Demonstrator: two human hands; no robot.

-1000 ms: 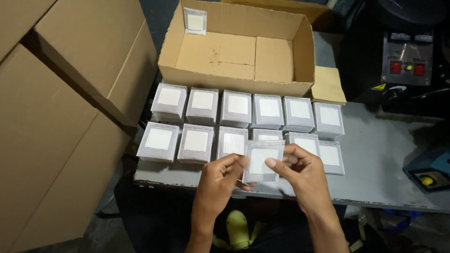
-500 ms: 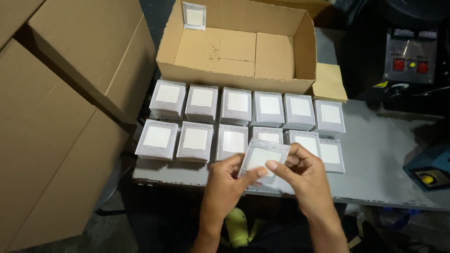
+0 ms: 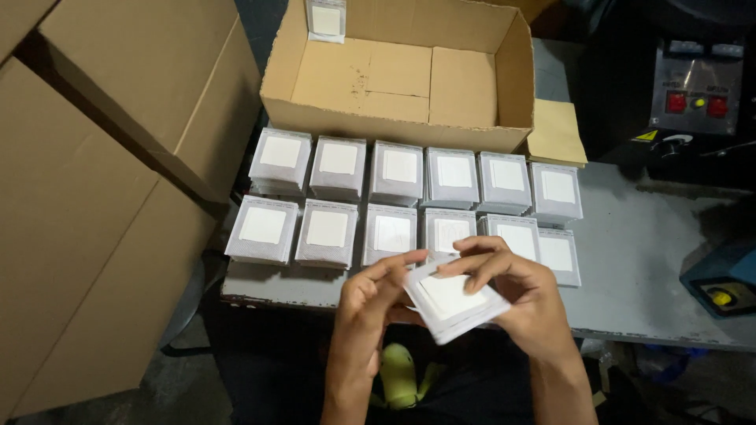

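Desk: two rows of small boxes side by side along its near half. Behind the rows, an open carton; one small box stands in its far-left corner. Right of the carton, a control unit. Left of the desk, large stacked cartons. At the near edge, left hand and right hand hold a flat pack between them.

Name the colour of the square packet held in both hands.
White with a grey border, seen in the head view.

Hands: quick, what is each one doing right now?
Left hand: closed on the left edge of the small white packet stack.
Right hand: closed on the same stack, fingers over its top.
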